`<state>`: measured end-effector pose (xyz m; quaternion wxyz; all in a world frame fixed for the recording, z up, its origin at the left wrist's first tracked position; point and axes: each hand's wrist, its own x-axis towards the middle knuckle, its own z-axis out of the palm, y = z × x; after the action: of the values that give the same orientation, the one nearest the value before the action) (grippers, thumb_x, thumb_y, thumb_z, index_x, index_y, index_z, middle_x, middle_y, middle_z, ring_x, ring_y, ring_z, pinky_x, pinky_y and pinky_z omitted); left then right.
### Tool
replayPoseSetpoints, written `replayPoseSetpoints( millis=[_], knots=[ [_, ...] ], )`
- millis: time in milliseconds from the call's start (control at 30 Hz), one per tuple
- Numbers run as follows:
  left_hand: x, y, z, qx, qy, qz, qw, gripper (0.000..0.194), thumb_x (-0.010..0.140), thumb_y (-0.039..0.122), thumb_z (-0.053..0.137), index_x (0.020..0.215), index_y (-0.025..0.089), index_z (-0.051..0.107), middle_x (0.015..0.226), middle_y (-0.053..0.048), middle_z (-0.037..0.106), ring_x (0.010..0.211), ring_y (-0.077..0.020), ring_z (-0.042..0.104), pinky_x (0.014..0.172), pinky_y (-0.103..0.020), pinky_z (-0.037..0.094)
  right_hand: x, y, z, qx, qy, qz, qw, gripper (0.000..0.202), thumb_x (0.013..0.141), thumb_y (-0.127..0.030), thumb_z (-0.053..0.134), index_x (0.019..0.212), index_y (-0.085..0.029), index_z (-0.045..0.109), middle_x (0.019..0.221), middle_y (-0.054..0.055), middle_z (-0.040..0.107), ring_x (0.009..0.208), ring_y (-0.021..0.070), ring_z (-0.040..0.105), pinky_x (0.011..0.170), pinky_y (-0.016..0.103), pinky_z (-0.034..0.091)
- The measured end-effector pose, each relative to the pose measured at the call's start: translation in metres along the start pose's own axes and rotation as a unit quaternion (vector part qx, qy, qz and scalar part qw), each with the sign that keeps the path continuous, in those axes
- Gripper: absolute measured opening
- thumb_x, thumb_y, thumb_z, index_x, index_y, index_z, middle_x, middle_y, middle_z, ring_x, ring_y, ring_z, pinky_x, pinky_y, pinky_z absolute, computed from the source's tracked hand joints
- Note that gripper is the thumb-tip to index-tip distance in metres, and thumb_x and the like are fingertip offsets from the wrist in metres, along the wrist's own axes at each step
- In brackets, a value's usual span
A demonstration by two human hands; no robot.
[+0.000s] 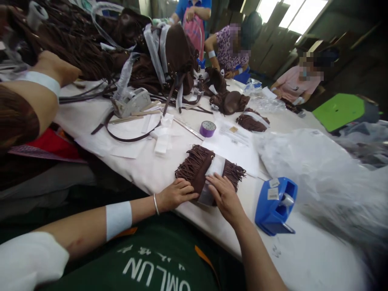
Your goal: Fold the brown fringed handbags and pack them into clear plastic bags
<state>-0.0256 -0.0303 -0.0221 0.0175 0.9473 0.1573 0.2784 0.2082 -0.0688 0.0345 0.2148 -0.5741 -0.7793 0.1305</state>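
A brown fringed leather bag (201,174) lies folded flat at the table's front edge, with a whitish band (217,166) wrapped across it. My right hand (223,195) rests on the band with its fingers spread. On the bag's near left edge lies my left hand (177,195), fingers stretched out together and the thumb side toward the bag. A blue tape dispenser (274,206) stands to the right of my right hand. Beyond the bag are a printed paper sheet (232,139) and a purple roll of tape (207,129).
Brown bags (178,48) with straps and wrapping are heaped at the back left. Clear plastic bags (321,173) cover the right side. A co-worker's arm (36,91) reaches in from the left. Several people work across the table, near a green board (339,110).
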Motion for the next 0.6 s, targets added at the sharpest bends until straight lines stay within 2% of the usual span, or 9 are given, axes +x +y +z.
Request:
replayPoseSetpoints(
  millis=[100, 167, 233, 333, 433, 500, 600],
  knots=[
    [-0.001, 0.002, 0.000, 0.005, -0.007, -0.016, 1.000, 0.031, 0.095, 0.017, 0.045, 0.125, 0.019, 0.054, 0.106, -0.007, 0.061, 0.103, -0.0214, 0.048, 0.093, -0.039, 0.039, -0.003, 0.014, -0.015, 0.058, 0.130, 0.059, 0.988, 0.036, 0.093, -0.038, 0.044, 0.125, -0.026, 0.055, 0.126, 0.005, 0.060, 0.120, 0.0172, 0.051, 0.105, 0.037, 0.037],
    [0.001, 0.002, 0.001, 0.016, -0.022, -0.015, 1.000, 0.034, 0.094, 0.016, 0.045, 0.127, 0.018, 0.052, 0.108, -0.008, 0.061, 0.104, -0.0223, 0.047, 0.093, -0.040, 0.039, 0.010, 0.030, -0.024, 0.058, 0.169, 0.097, 0.979, 0.036, 0.092, -0.039, 0.045, 0.123, -0.024, 0.057, 0.123, 0.006, 0.061, 0.116, 0.0178, 0.053, 0.103, 0.036, 0.039],
    [0.004, 0.001, 0.002, 0.023, -0.037, -0.006, 0.999, 0.035, 0.094, 0.016, 0.045, 0.129, 0.017, 0.051, 0.109, -0.009, 0.061, 0.103, -0.0228, 0.047, 0.092, -0.040, 0.039, 0.034, 0.050, -0.031, 0.047, 0.138, 0.136, 0.980, 0.040, 0.092, -0.040, 0.044, 0.126, -0.022, 0.055, 0.126, 0.007, 0.059, 0.118, 0.0189, 0.051, 0.104, 0.036, 0.037],
    [0.008, 0.000, 0.002, 0.028, -0.043, 0.005, 0.999, 0.035, 0.093, 0.017, 0.048, 0.128, 0.018, 0.052, 0.108, -0.009, 0.061, 0.102, -0.0223, 0.049, 0.091, -0.039, 0.041, 0.079, 0.076, -0.035, 0.049, 0.040, 0.187, 0.980, 0.044, 0.090, -0.042, 0.047, 0.128, -0.020, 0.053, 0.126, 0.009, 0.059, 0.118, 0.0211, 0.052, 0.103, 0.036, 0.034],
    [0.006, -0.004, 0.000, 0.035, -0.035, 0.007, 0.999, 0.034, 0.094, 0.017, 0.048, 0.127, 0.020, 0.053, 0.107, -0.008, 0.061, 0.102, -0.0208, 0.050, 0.093, -0.038, 0.041, 0.106, 0.087, -0.029, 0.069, -0.028, 0.209, 0.975, 0.036, 0.085, -0.045, 0.054, 0.109, -0.020, 0.066, 0.110, 0.010, 0.068, 0.107, 0.0234, 0.059, 0.097, 0.035, 0.038],
    [0.001, -0.011, -0.005, 0.034, -0.026, 0.010, 0.999, 0.032, 0.094, 0.016, 0.046, 0.124, 0.021, 0.055, 0.105, -0.007, 0.062, 0.103, -0.0195, 0.050, 0.095, -0.038, 0.040, 0.106, 0.088, -0.025, 0.082, -0.055, 0.230, 0.968, 0.033, 0.083, -0.047, 0.056, 0.094, -0.019, 0.069, 0.101, 0.011, 0.070, 0.102, 0.0247, 0.060, 0.093, 0.035, 0.040],
    [-0.008, -0.034, -0.014, 0.027, -0.012, 0.002, 1.000, 0.030, 0.094, 0.014, 0.047, 0.120, 0.024, 0.058, 0.104, -0.005, 0.063, 0.104, -0.0186, 0.051, 0.097, -0.038, 0.039, 0.076, 0.088, -0.024, 0.119, -0.086, 0.270, 0.952, 0.038, 0.082, -0.053, 0.053, 0.083, -0.018, 0.068, 0.092, 0.012, 0.070, 0.097, 0.0254, 0.061, 0.088, 0.035, 0.042]
  ],
)
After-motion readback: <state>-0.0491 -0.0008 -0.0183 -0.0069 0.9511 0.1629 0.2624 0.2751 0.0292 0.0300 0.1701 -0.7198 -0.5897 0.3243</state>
